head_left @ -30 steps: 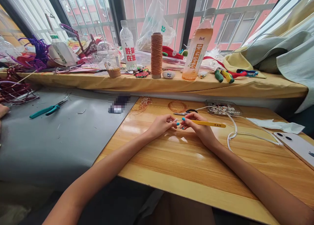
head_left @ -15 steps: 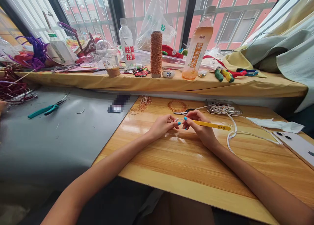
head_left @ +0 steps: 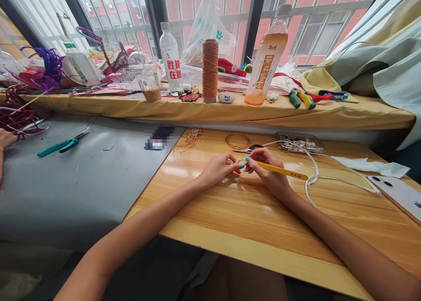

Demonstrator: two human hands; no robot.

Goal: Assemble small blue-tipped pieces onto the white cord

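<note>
Over wooden table [head_left: 256, 222], hands meet: right hand [head_left: 268, 171] pinches yellow tool [head_left: 283, 171].

Both forearms are bare, no sleeves; left hand [head_left: 219, 168] and right hand [head_left: 268, 171] wear bright blue nail polish

Small white piece [head_left: 237, 161] pinched between the fingertips of left hand [head_left: 219, 169] and right hand [head_left: 267, 171]: too small to identify. Front end of the yellow tool [head_left: 283, 170] hidden inside the right hand's fingers [head_left: 250, 165].

Dark object [head_left: 160, 137] on the grey mat [head_left: 82, 178]: blurred out, unreadable.

Phone [head_left: 399, 195] cut off by the right edge. Another person's hand [head_left: 5, 139] cut off at the left edge; only part shows.

Scissors [head_left: 247, 149] partly hidden behind the right hand. Contents of the clear tray [head_left: 301, 142]: too small to tell apart.

Both forearms run out of the bottom edge.
</note>
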